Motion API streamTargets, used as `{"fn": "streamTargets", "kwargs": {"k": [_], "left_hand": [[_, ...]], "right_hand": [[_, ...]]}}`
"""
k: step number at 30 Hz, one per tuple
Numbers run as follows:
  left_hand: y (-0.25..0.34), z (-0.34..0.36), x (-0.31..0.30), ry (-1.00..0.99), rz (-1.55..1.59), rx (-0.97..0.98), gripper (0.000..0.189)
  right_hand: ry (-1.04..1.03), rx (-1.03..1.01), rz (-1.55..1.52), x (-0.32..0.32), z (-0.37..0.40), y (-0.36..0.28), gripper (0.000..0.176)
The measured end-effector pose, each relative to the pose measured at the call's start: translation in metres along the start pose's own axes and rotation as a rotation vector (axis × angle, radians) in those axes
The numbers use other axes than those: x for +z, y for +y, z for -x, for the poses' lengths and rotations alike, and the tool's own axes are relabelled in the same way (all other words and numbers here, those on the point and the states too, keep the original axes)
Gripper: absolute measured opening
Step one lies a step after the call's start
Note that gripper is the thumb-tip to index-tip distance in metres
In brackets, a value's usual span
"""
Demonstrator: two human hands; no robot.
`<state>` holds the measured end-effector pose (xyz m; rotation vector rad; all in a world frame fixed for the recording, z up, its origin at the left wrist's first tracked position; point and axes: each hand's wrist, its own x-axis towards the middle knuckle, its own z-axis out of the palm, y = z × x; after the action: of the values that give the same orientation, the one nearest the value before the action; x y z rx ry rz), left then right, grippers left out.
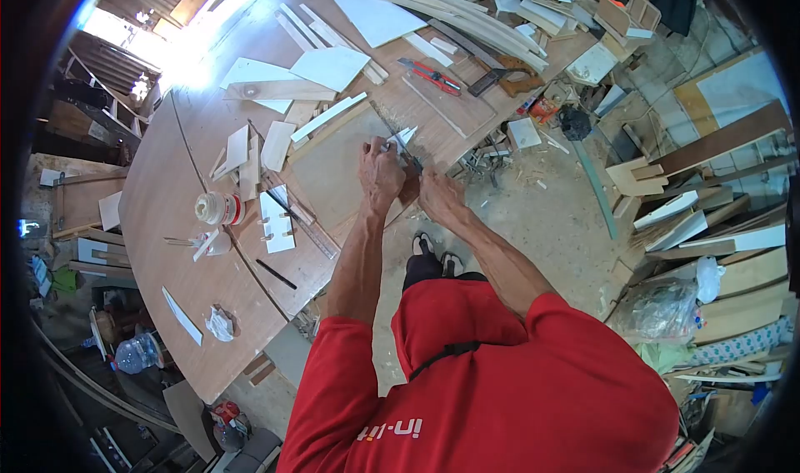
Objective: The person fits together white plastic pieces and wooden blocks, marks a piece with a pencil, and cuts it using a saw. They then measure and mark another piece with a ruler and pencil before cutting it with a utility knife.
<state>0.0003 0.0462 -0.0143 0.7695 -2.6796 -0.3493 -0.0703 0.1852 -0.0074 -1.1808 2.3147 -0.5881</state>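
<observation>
At the near edge of the wooden table, my left hand [381, 173] is closed around a small white piece [402, 138] and presses it close to the tabletop. Just to its right, my right hand [441, 195] is wrapped round the handle end of a dark, narrow tool [398, 136], whose blade runs up and left beside the white piece. The exact kind of tool is too small to tell. A brown board [333, 169] lies flat to the left of my hands.
The table [158, 248] holds white panels [331, 67], a red tool [431, 76], a handsaw [504, 77], a jar [218, 209], a white block with small pegs [277, 220] and a black pen [276, 274]. Wood offcuts [708, 223] and a plastic bag [662, 306] are stacked at the right.
</observation>
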Motion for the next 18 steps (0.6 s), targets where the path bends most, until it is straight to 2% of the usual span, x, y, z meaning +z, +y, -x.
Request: {"fn": "streamTargets", "kwargs": {"k": [3, 6, 10, 12, 16, 18], "left_hand": [[0.005, 0.001, 0.002, 0.043, 0.005, -0.068, 0.032], [0.006, 0.001, -0.001, 0.022, 0.016, -0.058, 0.035], [0.010, -0.003, -0.004, 0.007, -0.017, -0.065, 0.038], [0.009, 0.000, -0.006, -0.031, 0.027, -0.092, 0.032], [0.009, 0.000, -0.004, 0.016, 0.035, -0.112, 0.040], [0.005, 0.004, -0.001, 0.052, 0.047, -0.034, 0.039]], "right_hand": [[0.023, 0.012, 0.013, -0.010, 0.020, -0.001, 0.033], [-0.018, 0.046, 0.056, -0.026, 0.037, -0.008, 0.031], [-0.030, 0.027, 0.001, -0.022, 0.008, -0.012, 0.032], [-0.037, 0.043, -0.024, -0.019, -0.004, -0.017, 0.031], [0.013, -0.057, 0.020, -0.026, 0.024, -0.003, 0.027], [-0.048, 0.006, 0.047, -0.022, 0.026, 0.003, 0.027]]}}
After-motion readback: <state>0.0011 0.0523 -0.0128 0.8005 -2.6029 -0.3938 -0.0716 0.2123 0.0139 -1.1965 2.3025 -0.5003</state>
